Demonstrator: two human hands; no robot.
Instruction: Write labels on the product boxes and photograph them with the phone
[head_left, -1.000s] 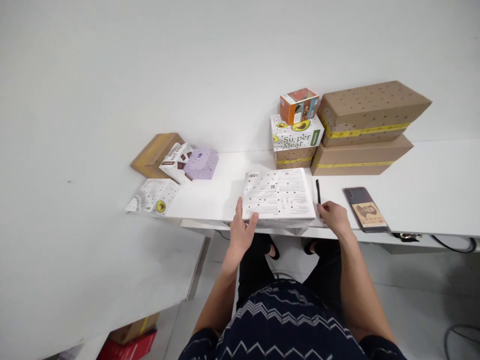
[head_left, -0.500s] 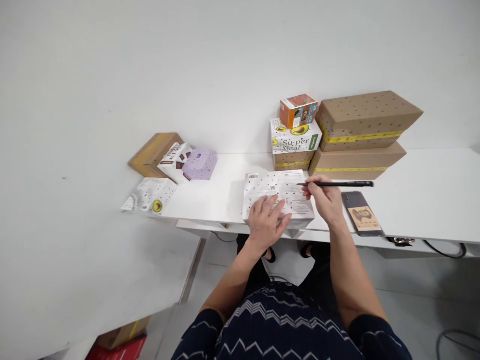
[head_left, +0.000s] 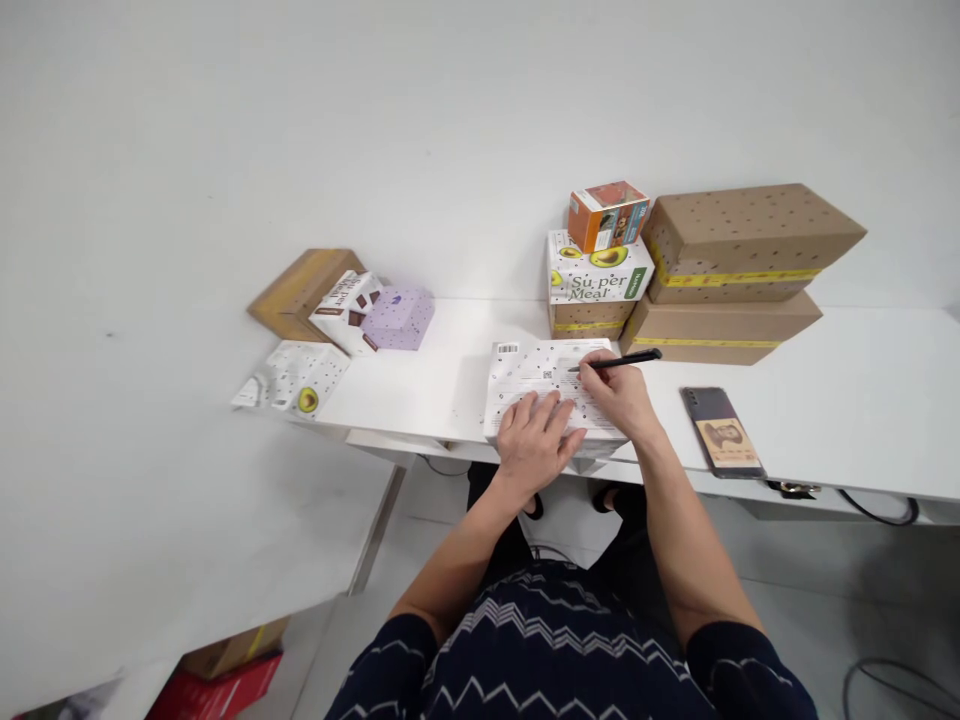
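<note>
A white printed box with a barcode and small dots lies at the table's front edge. Flat on its top rests my left hand, fingers spread. My right hand grips a black pen above the right part of the same box. The pen's tip points left, at or close to the printed surface; whether it touches I cannot tell. To the right of my right hand lies a dark phone with a picture card on its back.
Brown cardboard boxes with yellow tape are stacked at the back right. Beside them an orange box tops a white avocado box. At the left are a lilac box, a chocolate-print box, a brown box and a white dotted box.
My right hand has picked up the pen from the table and brought it left over the white box. My left hand has moved from the box's left corner onto its top.
</note>
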